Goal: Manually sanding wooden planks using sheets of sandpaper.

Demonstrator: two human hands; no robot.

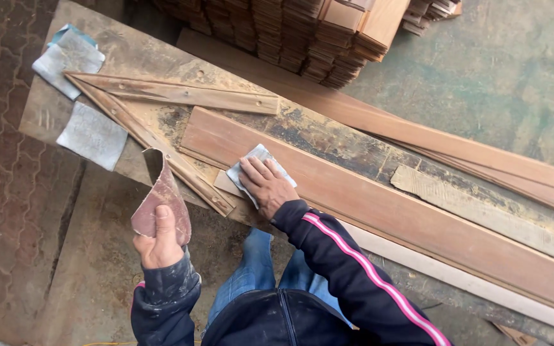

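My right hand (265, 184) presses flat on a pale sheet of sandpaper (259, 159) near the left end of a long reddish-brown wooden plank (386, 205) lying on the dusty workbench (161, 64). My left hand (159, 238) is held off the bench's near edge, gripping a worn reddish-brown sheet of sandpaper (161, 195) that curls upward. Both arms wear dark sleeves, the right one with a pink and white stripe.
Two grey sandpaper sheets (91, 134) (68, 59) lie at the bench's left end. Two thin wooden strips (174, 93) form a V there. More planks (469, 150) lie along the far side, a stack of wood pieces (302, 32) behind, and concrete floor (495, 70) beyond.
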